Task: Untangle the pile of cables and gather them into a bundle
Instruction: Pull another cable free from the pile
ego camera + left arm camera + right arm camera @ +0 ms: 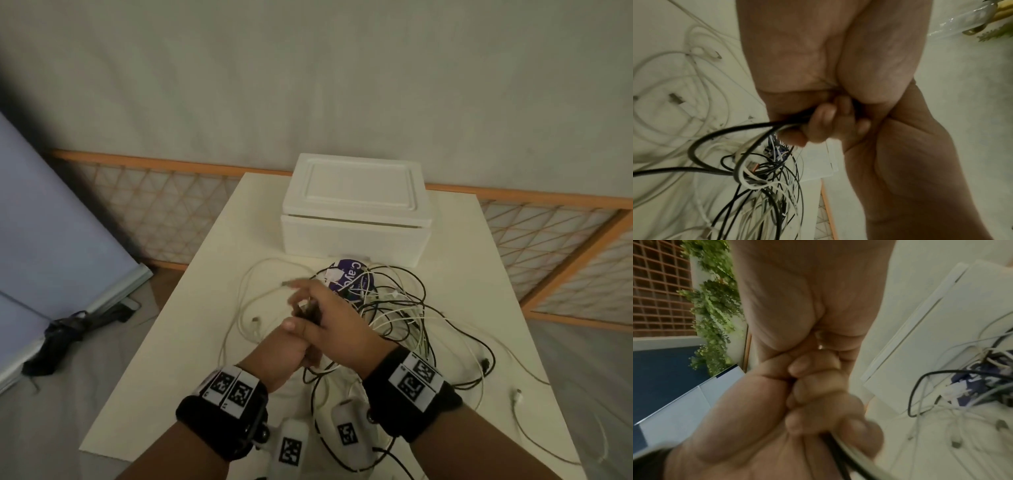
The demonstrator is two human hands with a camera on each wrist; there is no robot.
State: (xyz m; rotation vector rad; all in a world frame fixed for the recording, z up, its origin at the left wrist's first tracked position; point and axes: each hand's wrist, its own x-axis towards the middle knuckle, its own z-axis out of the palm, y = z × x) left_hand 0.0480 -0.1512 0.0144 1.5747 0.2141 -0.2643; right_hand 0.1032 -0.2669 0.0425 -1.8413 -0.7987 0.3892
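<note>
A tangle of black and white cables (394,308) lies on the white table (191,359), right of centre. Looser white cables (246,308) curve to the left. Both hands meet over the middle of the table. My left hand (291,349) is curled round a bunch of black and white cables (725,129) that trail down into the pile (766,186). My right hand (329,325) lies over the left, thumb and blurred fingers closed on dark strands. In the right wrist view the black cable (840,456) leaves the left hand (812,402) at the bottom.
A white foam box (356,212) stands at the table's far side. A purple packet (346,274) sits under the tangle just in front of it. Cable ends hang over the right edge. On the floor lie a wooden lattice screen (154,205) and a black strap (68,329).
</note>
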